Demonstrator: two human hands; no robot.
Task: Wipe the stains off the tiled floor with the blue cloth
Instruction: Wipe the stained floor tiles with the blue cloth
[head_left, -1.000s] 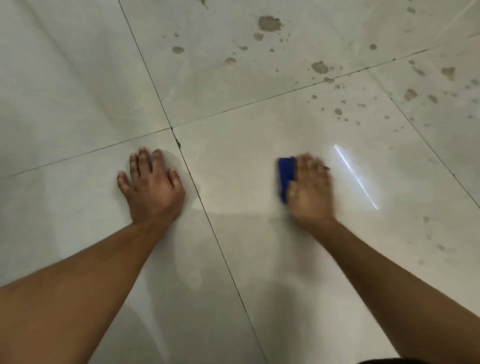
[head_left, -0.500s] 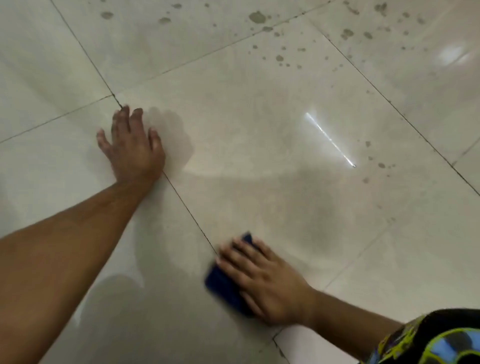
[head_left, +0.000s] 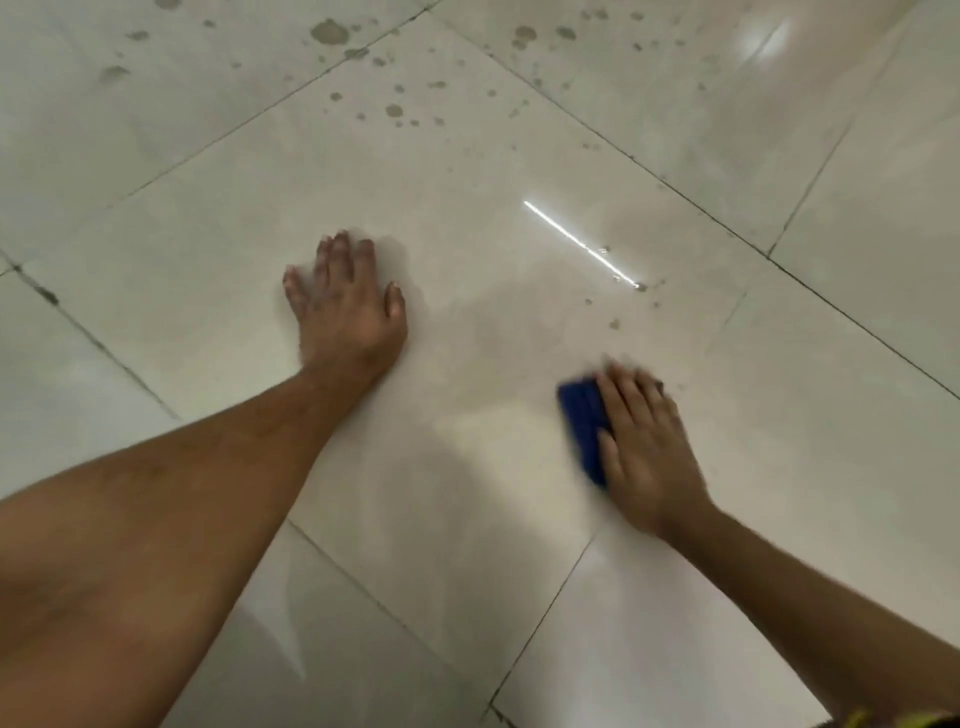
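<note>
My right hand (head_left: 647, 447) presses flat on the folded blue cloth (head_left: 584, 426), which lies on the pale tiled floor (head_left: 467, 171); only the cloth's left part shows beside my fingers. My left hand (head_left: 345, 306) rests palm down on the same tile, fingers spread, holding nothing. A few small brown stains (head_left: 615, 323) lie just beyond the cloth, near a bright light streak. Many more brown stains (head_left: 395, 110) dot the far part of the tile and the tiles behind it, the largest blot (head_left: 329, 32) at the top.
Dark grout lines (head_left: 675, 195) cross the glossy floor diagonally. A bright light reflection (head_left: 763, 36) glares at the top right. A strip of patterned clothing (head_left: 883, 719) shows at the bottom right edge.
My right hand has swept the cloth from near the grout line at lower centre out to the right, toward the small stains. My left hand has shifted onto the middle tile as the view turned.
</note>
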